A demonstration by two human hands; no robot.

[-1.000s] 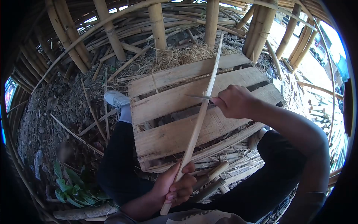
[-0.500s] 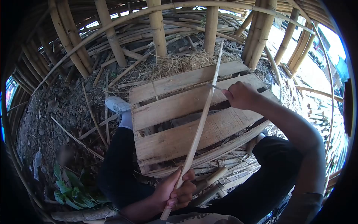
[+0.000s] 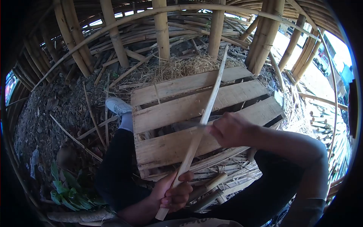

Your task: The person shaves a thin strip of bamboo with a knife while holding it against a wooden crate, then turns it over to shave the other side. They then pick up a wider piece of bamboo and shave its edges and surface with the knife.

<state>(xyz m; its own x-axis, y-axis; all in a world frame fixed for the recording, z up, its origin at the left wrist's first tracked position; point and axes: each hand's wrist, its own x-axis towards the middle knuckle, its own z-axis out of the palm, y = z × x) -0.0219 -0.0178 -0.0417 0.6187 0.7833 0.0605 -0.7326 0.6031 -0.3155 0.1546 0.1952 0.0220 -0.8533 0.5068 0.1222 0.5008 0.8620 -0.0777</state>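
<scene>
A long pale bamboo strip [image 3: 213, 94] slants up and away over the slatted wooden crate [image 3: 162, 121]. My left hand [image 3: 174, 193] is wrapped round its lower part, and the butt end sticks out below the fist. Closed on a knife [image 3: 192, 124], my right hand [image 3: 230, 130] is just right of the strip's middle. The blade lies across the strip and is smeared by motion; the handle is hidden in the fist. A few thin curled shavings [image 3: 204, 111] show beside the strip.
Upright bamboo poles [image 3: 161, 34] and a pile of bamboo lengths stand behind the crate. Straw [image 3: 185, 66] lies along its far edge. Green leaves [image 3: 70, 193] are at the lower left. My shoe [image 3: 118, 106] rests left of the crate, and cut bamboo pieces [image 3: 210, 183] lie near my lap.
My right hand with the knife has come down along the strip towards me, from its upper part to its middle. The left hand and the strip's lower end have shifted slightly down and left.
</scene>
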